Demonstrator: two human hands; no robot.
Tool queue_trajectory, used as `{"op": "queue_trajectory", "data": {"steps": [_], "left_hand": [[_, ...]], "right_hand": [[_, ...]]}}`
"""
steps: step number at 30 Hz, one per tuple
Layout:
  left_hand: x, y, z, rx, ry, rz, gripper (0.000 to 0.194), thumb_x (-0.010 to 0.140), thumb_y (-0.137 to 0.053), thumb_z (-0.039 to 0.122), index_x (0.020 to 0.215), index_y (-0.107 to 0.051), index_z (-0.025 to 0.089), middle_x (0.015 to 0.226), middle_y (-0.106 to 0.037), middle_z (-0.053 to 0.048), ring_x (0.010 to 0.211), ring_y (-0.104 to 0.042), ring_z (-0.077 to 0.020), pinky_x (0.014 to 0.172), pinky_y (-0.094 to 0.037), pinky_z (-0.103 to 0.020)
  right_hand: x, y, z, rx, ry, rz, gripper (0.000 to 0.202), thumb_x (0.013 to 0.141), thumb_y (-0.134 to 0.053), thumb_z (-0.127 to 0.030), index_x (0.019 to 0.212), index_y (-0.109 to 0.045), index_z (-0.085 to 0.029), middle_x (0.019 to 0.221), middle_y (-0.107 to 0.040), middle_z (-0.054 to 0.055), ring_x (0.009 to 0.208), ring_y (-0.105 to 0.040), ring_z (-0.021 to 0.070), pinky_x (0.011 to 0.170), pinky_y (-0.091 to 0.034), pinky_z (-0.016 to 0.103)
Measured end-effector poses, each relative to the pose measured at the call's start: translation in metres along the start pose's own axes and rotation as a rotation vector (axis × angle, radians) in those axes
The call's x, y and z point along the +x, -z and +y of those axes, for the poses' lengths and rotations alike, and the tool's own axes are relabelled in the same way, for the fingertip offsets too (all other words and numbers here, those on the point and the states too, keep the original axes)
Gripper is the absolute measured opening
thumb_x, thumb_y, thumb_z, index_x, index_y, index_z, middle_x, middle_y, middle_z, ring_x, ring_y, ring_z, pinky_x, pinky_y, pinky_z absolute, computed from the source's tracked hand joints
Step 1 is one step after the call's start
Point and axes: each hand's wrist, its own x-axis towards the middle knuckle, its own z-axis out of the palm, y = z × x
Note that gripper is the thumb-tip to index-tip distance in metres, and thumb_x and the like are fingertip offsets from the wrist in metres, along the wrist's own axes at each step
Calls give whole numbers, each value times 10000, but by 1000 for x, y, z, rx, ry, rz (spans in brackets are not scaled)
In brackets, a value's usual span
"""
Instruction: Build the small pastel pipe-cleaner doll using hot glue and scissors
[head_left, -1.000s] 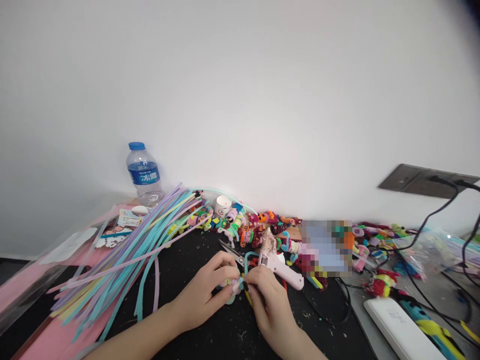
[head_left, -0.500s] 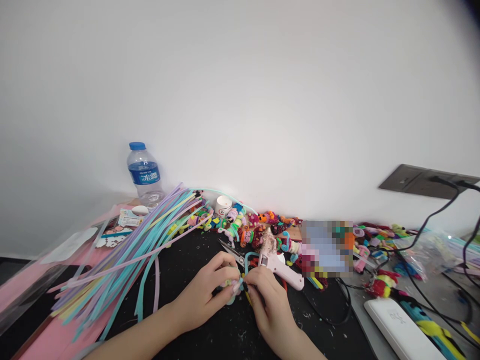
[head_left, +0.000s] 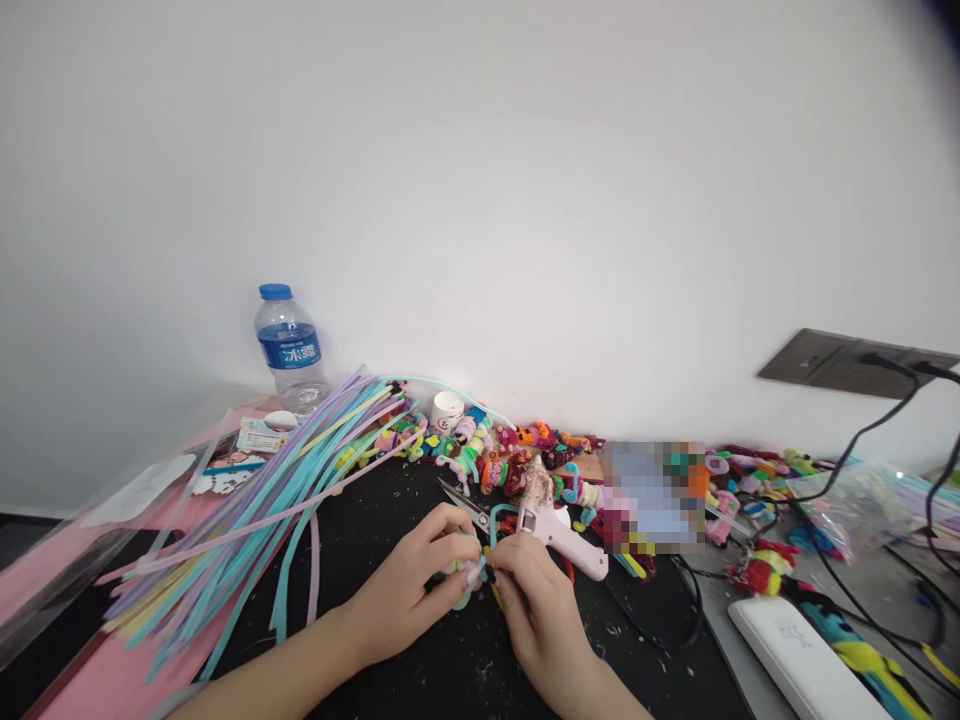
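My left hand (head_left: 416, 575) is closed around a small pastel pipe-cleaner piece (head_left: 463, 598), mostly covered by the fingers. Right beside it, my right hand (head_left: 534, 595) pinches a light-blue pipe cleaner (head_left: 493, 522), whose free end curls up above the fingertips. Both hands meet low over the black mat (head_left: 390, 660). Just beyond them lie scissors (head_left: 461, 498) with blades pointing away to the left; their handles are partly hidden. A pale pink glue gun (head_left: 566, 540) rests behind my right hand, its nozzle end crusted brown.
Loose pastel pipe cleaners (head_left: 255, 520) spread across the left side. A water bottle (head_left: 289, 350) and paper cup (head_left: 448, 411) stand near the wall. Colourful pipe-cleaner figures (head_left: 502, 470) line the back. At right are a white power bank (head_left: 806, 655), black cables (head_left: 847, 440) and a blurred patch.
Hardly anything differs. My hands stay together in the same place, with only a slight shift of the fingers around the piece.
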Motion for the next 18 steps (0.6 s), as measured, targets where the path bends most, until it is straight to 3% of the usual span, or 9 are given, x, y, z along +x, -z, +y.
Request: {"op": "queue_trajectory", "data": {"steps": [18], "left_hand": [[1,0,0,6,-7,13,144,856,-418,111,889,-532,193,947,-469,-41,878,-503,-156,791,-434,-283]], "right_hand": [[2,1,0,2,10,-5,182,889,-371,-77,923,-492,-209,872,-547,42,804,-500,177,730,-415,325]]}}
